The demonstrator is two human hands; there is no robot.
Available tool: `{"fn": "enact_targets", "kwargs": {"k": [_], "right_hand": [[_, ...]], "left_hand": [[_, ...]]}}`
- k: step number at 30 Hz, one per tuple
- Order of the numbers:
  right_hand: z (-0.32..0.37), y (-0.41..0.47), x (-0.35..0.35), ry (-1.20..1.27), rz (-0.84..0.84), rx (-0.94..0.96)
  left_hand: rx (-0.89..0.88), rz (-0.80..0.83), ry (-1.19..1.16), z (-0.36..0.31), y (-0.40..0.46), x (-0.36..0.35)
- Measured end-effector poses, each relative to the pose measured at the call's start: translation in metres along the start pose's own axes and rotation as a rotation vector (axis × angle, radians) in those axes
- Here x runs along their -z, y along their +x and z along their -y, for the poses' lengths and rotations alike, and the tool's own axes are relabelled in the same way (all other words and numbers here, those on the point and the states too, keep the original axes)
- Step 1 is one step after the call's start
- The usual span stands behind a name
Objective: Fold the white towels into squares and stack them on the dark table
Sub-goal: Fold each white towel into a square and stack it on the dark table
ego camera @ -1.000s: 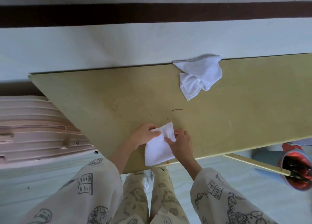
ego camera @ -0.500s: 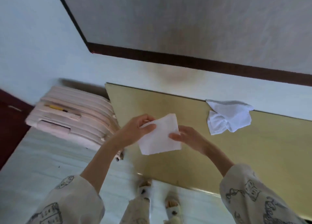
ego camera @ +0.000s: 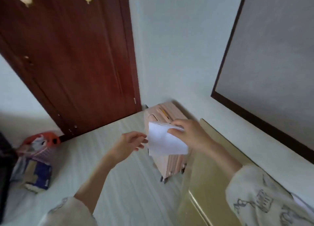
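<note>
A dark reddish wooden door (ego camera: pixel 71 59) filled the upper left of the head view, set in a pale wall (ego camera: pixel 178 47) above a light striped floor (ego camera: pixel 129 183). Along the right ran a yellowish table (ego camera: pixel 212 183), its corner pointing toward a pink ribbed suitcase (ego camera: pixel 171 162) that stood upright on small wheels just beside it. At the far left, on the floor, lay a heap of colourful bags (ego camera: pixel 36 159), blurred. The person's arms came up from the bottom in pale printed sleeves (ego camera: pixel 265 202). The folded white towel (ego camera: pixel 165 140) hung in the air in front of the suitcase, off the table, roughly square. The right hand (ego camera: pixel 190 135) gripped its right edge, thumb on the near face and fingers curled behind. The left hand (ego camera: pixel 130 143) was loosely spread with relaxed fingers, its fingertips (ego camera: pixel 144 141) just at the towel's left edge, holding nothing.
</note>
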State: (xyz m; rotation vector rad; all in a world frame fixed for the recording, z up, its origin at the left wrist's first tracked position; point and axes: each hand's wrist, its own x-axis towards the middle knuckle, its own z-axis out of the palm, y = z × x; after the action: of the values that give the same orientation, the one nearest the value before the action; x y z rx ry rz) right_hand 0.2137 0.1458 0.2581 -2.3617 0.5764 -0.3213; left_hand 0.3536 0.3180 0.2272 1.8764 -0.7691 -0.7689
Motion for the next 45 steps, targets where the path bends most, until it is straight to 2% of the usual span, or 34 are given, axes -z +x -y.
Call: {"fn": "enact_targets", "kwargs": {"k": [4, 12, 16, 20, 25, 30, 38, 41, 45], "right_hand": [[0.113, 0.024, -0.065, -0.121, 0.158, 0.237], [0.341, 0.010, -0.240, -0.044, 0.345, 0.522], [0.432, -0.005, -0.333, 0.009, 0.415, 0.623], [0.512, -0.012, -0.406, -0.017, 0.488, 0.728], [0.610, 0.010, -0.479, 0.032, 0.552, 0.836], [0.692, 0.054, -0.552, 0.100, 0.621, 0.911], [0.817, 0.142, -0.642, 0.164, 0.787, 1.040], [0.851, 0.170, -0.680, 0.152, 0.828, 1.050], [0.883, 0.208, -0.735, 0.186, 0.858, 0.969]], "left_hand": [[0.022, -0.244, 0.021, 0.036, -0.075, 0.099], [0.105, -0.665, 0.056, 0.134, -0.287, 0.296], [0.168, -0.856, 0.021, 0.186, -0.386, 0.371], [0.251, -1.001, -0.044, 0.222, -0.449, 0.429], [0.248, -1.119, -0.022, 0.244, -0.482, 0.513], [0.260, -1.174, 0.041, 0.279, -0.478, 0.607], [0.212, -1.116, -0.014, 0.318, -0.446, 0.775], [0.162, -1.156, -0.052, 0.332, -0.437, 0.827], [0.156, -1.180, -0.052, 0.367, -0.424, 0.890]]}}
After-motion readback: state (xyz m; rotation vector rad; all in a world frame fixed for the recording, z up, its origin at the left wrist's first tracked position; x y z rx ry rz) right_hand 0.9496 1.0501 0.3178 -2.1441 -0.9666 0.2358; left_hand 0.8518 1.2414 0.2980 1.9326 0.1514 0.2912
